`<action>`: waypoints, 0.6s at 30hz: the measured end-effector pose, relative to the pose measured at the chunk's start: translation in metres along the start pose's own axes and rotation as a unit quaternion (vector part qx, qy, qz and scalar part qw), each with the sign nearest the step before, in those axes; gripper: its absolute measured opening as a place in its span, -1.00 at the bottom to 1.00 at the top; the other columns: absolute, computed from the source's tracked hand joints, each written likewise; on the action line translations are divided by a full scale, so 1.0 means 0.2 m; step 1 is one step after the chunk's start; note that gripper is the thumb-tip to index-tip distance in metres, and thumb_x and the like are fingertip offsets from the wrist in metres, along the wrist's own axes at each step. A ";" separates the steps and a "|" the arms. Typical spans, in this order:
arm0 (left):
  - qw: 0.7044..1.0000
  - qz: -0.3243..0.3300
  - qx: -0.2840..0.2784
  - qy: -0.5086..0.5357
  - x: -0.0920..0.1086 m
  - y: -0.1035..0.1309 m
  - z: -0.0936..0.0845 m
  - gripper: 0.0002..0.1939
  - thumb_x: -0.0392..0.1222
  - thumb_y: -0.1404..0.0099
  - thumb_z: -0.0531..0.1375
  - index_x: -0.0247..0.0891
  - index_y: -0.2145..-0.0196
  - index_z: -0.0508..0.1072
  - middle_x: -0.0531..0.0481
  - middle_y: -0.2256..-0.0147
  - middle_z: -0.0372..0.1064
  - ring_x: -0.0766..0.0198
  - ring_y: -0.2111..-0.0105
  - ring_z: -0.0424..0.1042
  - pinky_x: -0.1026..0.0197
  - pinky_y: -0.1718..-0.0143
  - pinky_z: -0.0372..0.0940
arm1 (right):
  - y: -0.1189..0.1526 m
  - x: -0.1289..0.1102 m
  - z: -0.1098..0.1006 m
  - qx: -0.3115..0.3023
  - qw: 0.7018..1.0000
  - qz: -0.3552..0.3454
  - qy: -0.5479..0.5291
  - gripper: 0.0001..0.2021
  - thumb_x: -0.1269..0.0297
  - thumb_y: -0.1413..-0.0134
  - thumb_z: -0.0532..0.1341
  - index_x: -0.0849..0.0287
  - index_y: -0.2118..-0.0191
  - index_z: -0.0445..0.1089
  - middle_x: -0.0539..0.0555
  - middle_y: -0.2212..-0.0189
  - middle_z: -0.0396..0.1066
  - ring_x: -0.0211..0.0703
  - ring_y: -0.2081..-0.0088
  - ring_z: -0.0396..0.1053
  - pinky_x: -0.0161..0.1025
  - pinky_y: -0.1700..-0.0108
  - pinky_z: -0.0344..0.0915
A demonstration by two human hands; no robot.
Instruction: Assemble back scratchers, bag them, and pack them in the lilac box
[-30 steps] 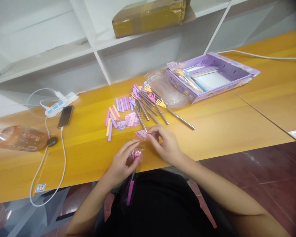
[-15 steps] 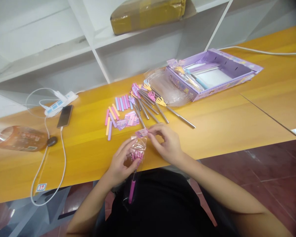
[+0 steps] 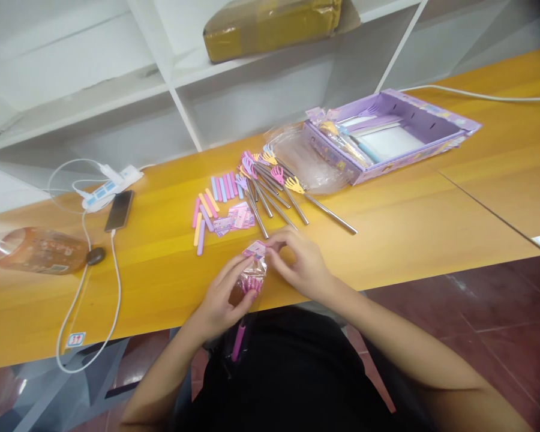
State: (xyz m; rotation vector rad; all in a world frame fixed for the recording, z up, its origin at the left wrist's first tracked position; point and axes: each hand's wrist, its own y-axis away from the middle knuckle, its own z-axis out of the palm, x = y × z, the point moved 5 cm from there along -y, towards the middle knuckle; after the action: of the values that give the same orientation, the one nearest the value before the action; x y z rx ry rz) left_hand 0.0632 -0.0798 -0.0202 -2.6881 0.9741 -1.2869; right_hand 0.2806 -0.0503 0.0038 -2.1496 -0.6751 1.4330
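My left hand (image 3: 228,294) grips a pink back scratcher (image 3: 252,284) inside a clear plastic bag (image 3: 253,270), at the table's front edge. Its pink handle (image 3: 238,343) hangs down over my lap. Between thumb and forefinger, my right hand (image 3: 299,261) pinches a small pink printed card (image 3: 255,249) at the mouth of the bag. Just beyond lie several hand-shaped back scratchers (image 3: 276,175) with bare metal rods. To their left are several coloured handle sleeves (image 3: 200,237) and a small pile of pink cards (image 3: 240,216).
A purple display box (image 3: 414,135) holding bagged scratchers stands at the back right, beside clear plastic bags (image 3: 297,159). To the left are a phone (image 3: 119,210), a power strip (image 3: 112,189), looping white cables and an orange bottle (image 3: 38,251). White shelves (image 3: 252,102) rise behind.
The card has moved down from above the bag to its mouth, with my right hand shifting slightly left. The scratcher's handle has swung a little left and up.
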 end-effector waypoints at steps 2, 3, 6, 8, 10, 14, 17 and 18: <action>1.000 0.001 -0.003 -0.009 0.00 0.00 0.00 -0.30 -0.17 -0.54 0.28 -0.01 -0.54 0.24 -0.24 -0.42 0.32 -0.08 -0.39 0.40 -0.11 -0.41 0.38 | 0.00 -0.01 0.01 -0.013 1.000 -0.016 0.004 -0.84 0.46 -0.44 0.24 0.04 0.00 0.43 0.06 0.21 0.50 -0.09 0.23 0.51 -0.11 0.16 0.52; 1.000 0.003 -0.004 -0.012 0.01 0.00 0.00 -0.30 -0.17 -0.54 0.28 -0.02 -0.54 0.24 -0.24 -0.41 0.33 -0.09 -0.40 0.39 -0.10 -0.43 0.37 | 0.00 -0.01 0.01 -0.018 1.000 -0.023 0.007 -0.83 0.47 -0.44 0.24 0.04 -0.01 0.43 0.07 0.20 0.51 -0.09 0.22 0.51 -0.11 0.15 0.52; 1.000 0.007 -0.006 -0.012 0.01 -0.01 0.00 -0.30 -0.19 -0.53 0.28 -0.01 -0.54 0.24 -0.22 -0.40 0.35 -0.07 -0.41 0.37 -0.10 -0.46 0.33 | 0.00 -0.02 0.01 -0.024 0.999 -0.037 0.012 -0.81 0.47 -0.44 0.24 0.03 -0.02 0.44 0.08 0.17 0.53 -0.07 0.21 0.52 -0.09 0.15 0.53; 1.000 0.005 -0.005 -0.008 0.01 -0.01 0.00 -0.30 -0.20 -0.53 0.28 0.00 -0.53 0.24 -0.22 -0.41 0.34 -0.06 -0.41 0.38 -0.10 -0.45 0.33 | 0.00 -0.02 0.00 -0.015 0.999 -0.036 0.016 -0.83 0.45 -0.45 0.24 0.03 -0.01 0.44 0.08 0.19 0.52 -0.06 0.21 0.51 -0.09 0.16 0.53; 1.000 0.001 -0.004 0.000 0.01 0.00 0.00 -0.30 -0.20 -0.54 0.28 0.01 -0.54 0.24 -0.22 -0.43 0.31 -0.07 -0.40 0.40 -0.11 -0.43 0.36 | 0.00 -0.01 -0.01 0.008 1.000 -0.017 0.017 -0.84 0.44 -0.45 0.25 0.02 -0.01 0.45 0.08 0.21 0.51 -0.07 0.23 0.51 -0.08 0.17 0.54; 1.000 -0.003 -0.003 0.023 0.01 0.00 0.00 -0.30 -0.21 -0.54 0.27 0.03 -0.54 0.23 -0.22 -0.45 0.29 -0.06 -0.39 0.41 -0.14 -0.43 0.37 | 0.01 0.02 -0.02 0.039 0.999 0.034 -0.009 -0.81 0.41 -0.47 0.25 0.01 -0.08 0.46 0.10 0.16 0.50 -0.08 0.23 0.53 -0.07 0.16 0.58; 0.999 0.009 -0.004 0.037 0.02 0.00 -0.02 -0.29 -0.26 -0.52 0.26 0.03 -0.53 0.25 -0.20 -0.45 0.30 -0.07 -0.43 0.36 -0.16 -0.47 0.33 | 0.00 0.01 -0.02 0.039 0.999 0.028 -0.009 -0.75 0.41 -0.47 0.25 0.01 -0.14 0.49 0.11 0.15 0.49 -0.06 0.21 0.54 -0.04 0.12 0.59; 0.999 0.012 -0.007 0.041 0.02 0.00 -0.02 -0.29 -0.27 -0.51 0.25 0.03 -0.53 0.25 -0.20 -0.44 0.31 -0.07 -0.44 0.35 -0.17 -0.47 0.32 | 0.00 0.00 -0.03 0.037 0.999 0.022 -0.010 -0.76 0.41 -0.47 0.25 0.01 -0.12 0.51 0.11 0.16 0.48 -0.06 0.21 0.53 -0.04 0.12 0.59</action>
State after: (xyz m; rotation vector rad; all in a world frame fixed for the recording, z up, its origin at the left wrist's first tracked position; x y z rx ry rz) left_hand 0.0633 -0.0808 -0.0141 -2.6435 1.0241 -1.4009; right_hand 0.2855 -0.0503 0.0055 -2.1086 -0.5775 1.4792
